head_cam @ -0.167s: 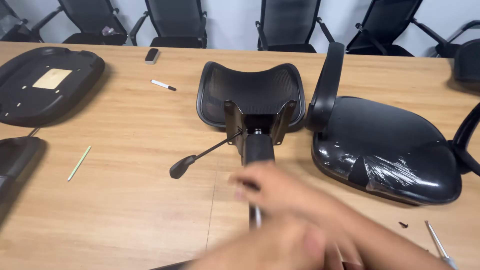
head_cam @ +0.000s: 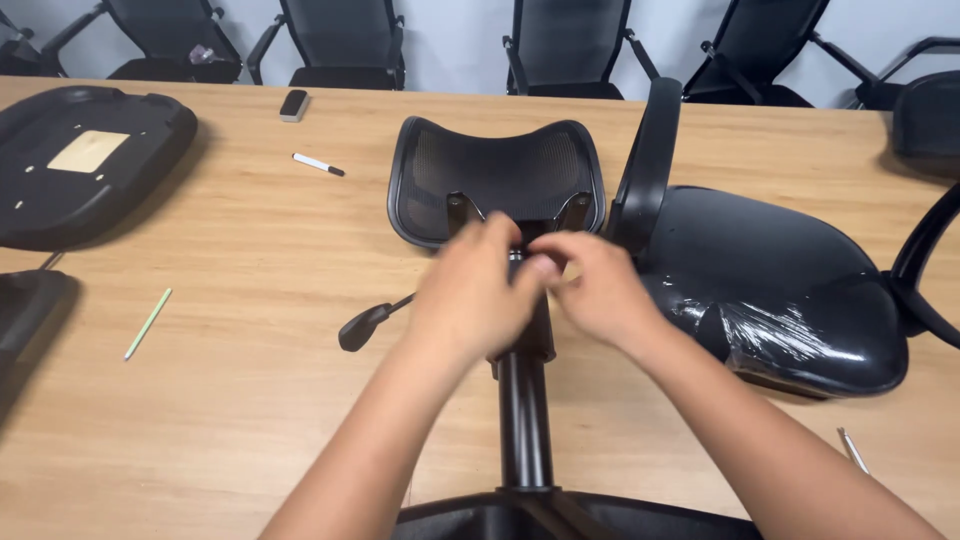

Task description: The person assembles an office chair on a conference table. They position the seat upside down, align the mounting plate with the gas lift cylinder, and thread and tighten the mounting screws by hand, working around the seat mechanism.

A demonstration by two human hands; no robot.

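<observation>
left hand (head_cam: 470, 290) and right hand (head_cam: 590, 285) – both blurred, fingers curled at the bracket of the mesh headrest (head_cam: 497, 175), mid-table; grip cannot be told | black post (head_cam: 524, 410) – top hidden by hands | one lever (head_cam: 365, 325) | one seat cushion (head_cam: 775, 285) | one marker (head_cam: 318, 164)

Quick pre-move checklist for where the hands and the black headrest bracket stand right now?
1. Left hand at the bracket of the black mesh headrest: ok.
2. Right hand beside it at the same joint: ok.
3. Fingers gripping any fastener: cannot tell, blurred.
4. Black metal post lies in line with the headrest: ok.
5. Black lever handle free of both hands: ok.
6. Wrapped black seat cushion apart from the joint: ok.
</observation>
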